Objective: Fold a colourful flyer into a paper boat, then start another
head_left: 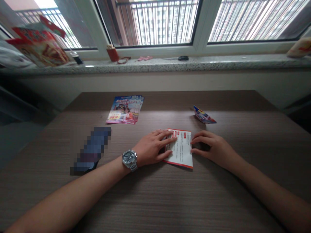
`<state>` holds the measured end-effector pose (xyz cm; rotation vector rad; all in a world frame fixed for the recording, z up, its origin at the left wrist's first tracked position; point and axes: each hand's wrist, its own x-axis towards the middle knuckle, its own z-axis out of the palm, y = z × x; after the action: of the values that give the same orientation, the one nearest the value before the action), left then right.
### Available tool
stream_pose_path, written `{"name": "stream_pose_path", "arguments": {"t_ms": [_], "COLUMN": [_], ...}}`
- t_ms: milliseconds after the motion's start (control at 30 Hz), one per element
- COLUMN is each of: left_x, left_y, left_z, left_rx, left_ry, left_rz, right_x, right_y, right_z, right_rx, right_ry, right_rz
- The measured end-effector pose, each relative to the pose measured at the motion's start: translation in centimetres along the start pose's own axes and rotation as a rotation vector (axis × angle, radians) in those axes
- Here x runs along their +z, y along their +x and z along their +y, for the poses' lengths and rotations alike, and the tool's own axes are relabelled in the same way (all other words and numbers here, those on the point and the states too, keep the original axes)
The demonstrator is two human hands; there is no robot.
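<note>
Leaflet [182, 150], likely light, creasable, is lying under spread left hand [151, 148]; right hand [213, 146], fingers parted, is touching graspable edge.

Brown wood-grain table [155, 200], pale wall [155, 81], speckled stone sill [218, 63], white-framed windows [203, 29], daylight, railings [165, 22] outside

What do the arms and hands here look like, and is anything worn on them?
They are a person's. The left forearm and right forearm show no sleeves; the left hand and right hand are ungloved. The left wrist wears a silver wristwatch with a round dark dial and metal bracelet; the right wrist is bare.
</note>
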<state>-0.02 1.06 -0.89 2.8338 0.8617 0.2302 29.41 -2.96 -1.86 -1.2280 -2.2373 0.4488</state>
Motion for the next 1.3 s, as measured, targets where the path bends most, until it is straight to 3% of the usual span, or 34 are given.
{"name": "stream_pose_path", "arguments": {"t_ms": [700,900,1000,1300], "left_x": [-0.1,-0.1,-0.1,-0.1], "left_y": [0.0,-0.1,0.0,0.0], "left_z": [0.1,0.0,0.0,0.0], "left_rx": [-0.009,0.008,0.009,0.006], "left_ry": [0.007,0.002,0.002,-0.002], "left_rz": [0.0,0.017,0.015,0.003], "right_x": [-0.5,-0.7,-0.7,0.5], "right_y": [-0.7,-0.3,0.1,0.6], "right_z": [-2.5,-2.0,-1.1,-0.2], "right_rx": [0.006,0.008,0.078,0.021], "right_ry": [-0.088,-0.016,0.0,0.018], "right_rz": [-0.156,-0.102,-0.022,0.03]}}
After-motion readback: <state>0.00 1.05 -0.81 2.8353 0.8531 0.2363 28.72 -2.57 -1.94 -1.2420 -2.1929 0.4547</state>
